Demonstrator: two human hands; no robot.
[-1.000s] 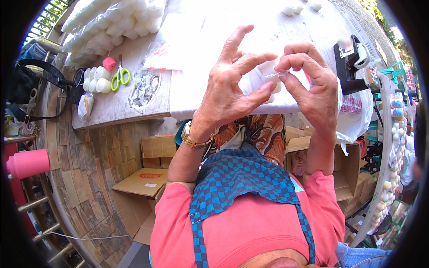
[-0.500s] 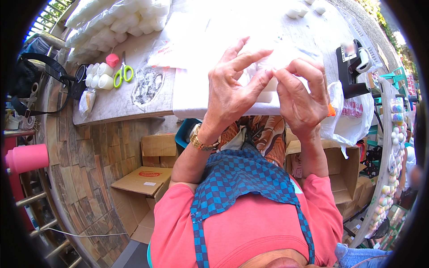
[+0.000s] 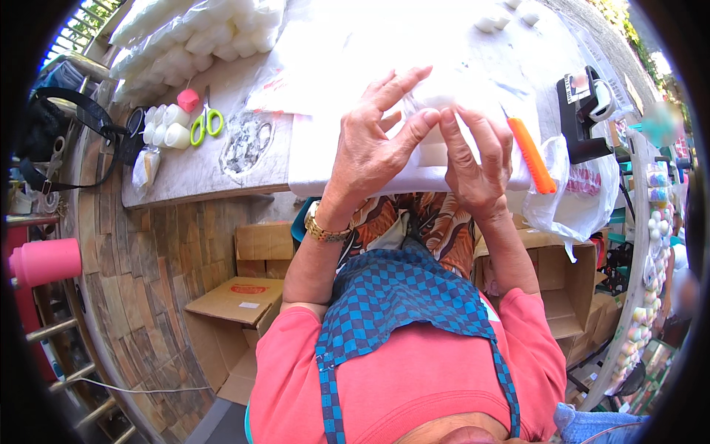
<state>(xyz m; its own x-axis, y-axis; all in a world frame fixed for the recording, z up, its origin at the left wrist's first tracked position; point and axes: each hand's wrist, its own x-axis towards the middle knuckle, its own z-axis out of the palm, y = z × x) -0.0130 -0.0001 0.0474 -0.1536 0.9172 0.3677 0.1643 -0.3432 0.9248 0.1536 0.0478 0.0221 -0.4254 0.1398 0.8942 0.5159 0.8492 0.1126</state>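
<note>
My left hand (image 3: 377, 148) and my right hand (image 3: 479, 155) meet at the table's near edge, around a pale white cylinder (image 3: 433, 154) wrapped in clear plastic. The left thumb lies against the wrap beside the right index fingertip, while the left index finger stretches out above. My right fingers are bent, their tips on the plastic. Glare washes out the film, and the lower part of the piece is partly hidden by the hands. Right of my right hand lies an orange-handled tool (image 3: 532, 155) with a thin pointed metal tip.
Green-handled scissors (image 3: 207, 124), a red faceted piece (image 3: 188, 100) and small white cylinders (image 3: 166, 126) lie at left. Bagged white pieces (image 3: 200, 37) are piled behind. A black tape dispenser (image 3: 584, 115) and a white plastic bag (image 3: 566, 189) are at right; a cardboard box (image 3: 237, 292) stands below.
My right hand has moved down and left, uncovering the orange-handled tool. My left hand has shifted slightly down and left, and both hands remain at the wrapped piece.
</note>
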